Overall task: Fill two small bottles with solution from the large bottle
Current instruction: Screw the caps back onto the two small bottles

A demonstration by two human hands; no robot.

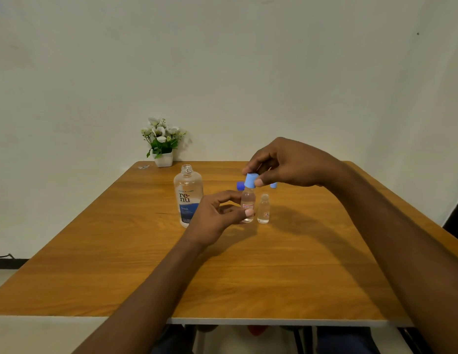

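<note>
2 pinches: left hand (217, 213) holds small bottle (248, 200) upright, right hand (286, 164) holds blue cap (250, 180) at its neck

We see a brown wood-grain table (274, 277), smooth with a faint satin sheen. The large clear plastic bottle (187, 182) is glossy, and its blue-and-white label looks slick. The held small clear bottle (248, 199) and the free-standing small clear bottle (263, 208) both shine; whether they are plastic or glass we cannot tell. The light blue cap (251, 180) looks like matt plastic. The white square pot (163, 160) appears smooth.
</note>
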